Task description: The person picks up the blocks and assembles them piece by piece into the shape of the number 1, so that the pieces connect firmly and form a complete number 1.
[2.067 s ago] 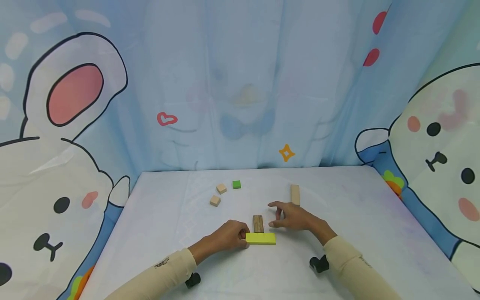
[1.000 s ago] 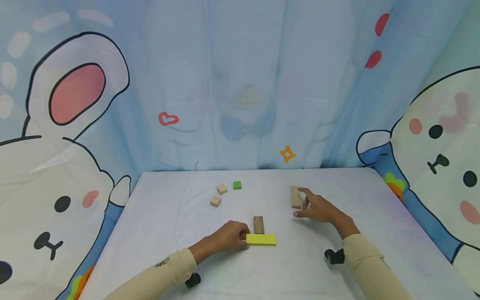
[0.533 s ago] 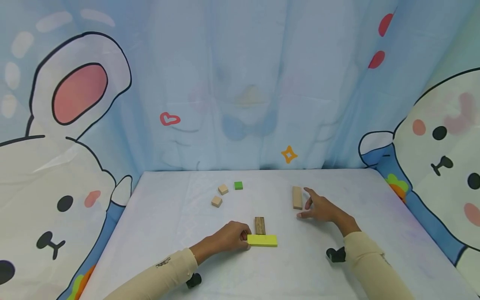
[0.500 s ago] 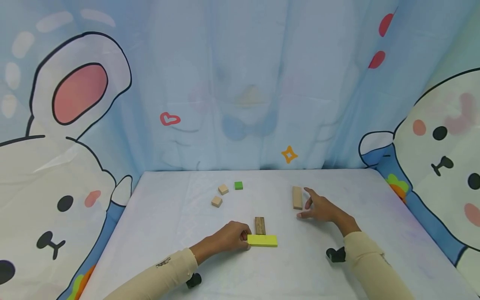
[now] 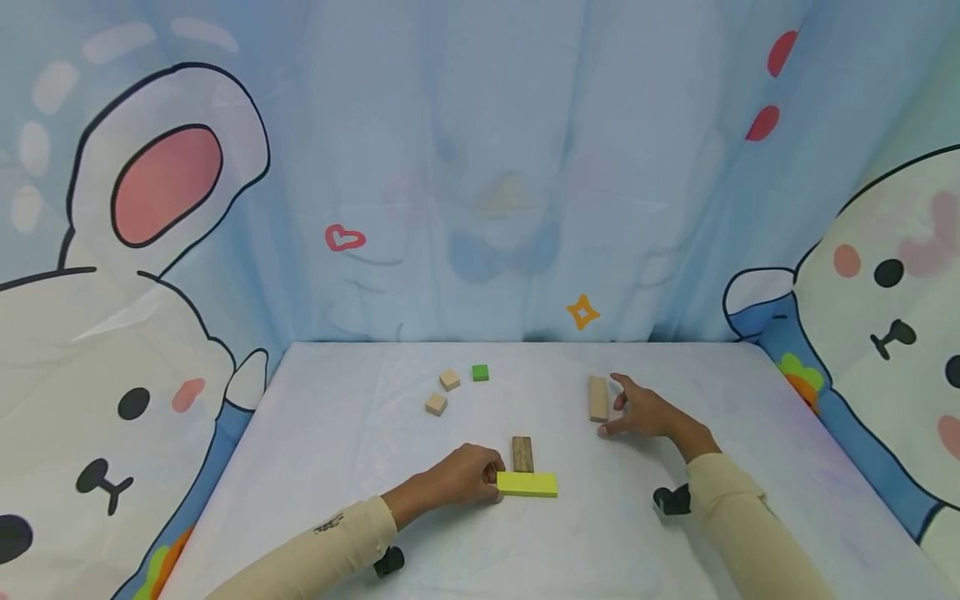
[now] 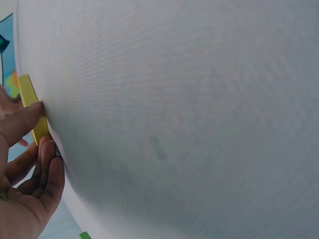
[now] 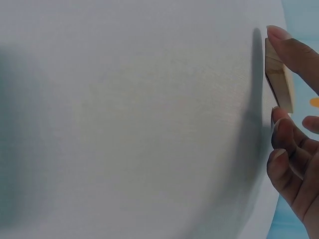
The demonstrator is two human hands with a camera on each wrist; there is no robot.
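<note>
We see left grip pinching yellow rectangular block, well off back edge of white-covered counter; right grip, fingers apart, just beside pale wooden rectangular block, nearer that edge.

- Your left forearm slants in from the lower left, sleeved to near the wrist.
- Your left hand pinches, its thumb set against bent fingers.
- Your right forearm angles in from the lower right.
- Your right hand reaches farther forward, thumb and loosely bent fingers apart.
</note>
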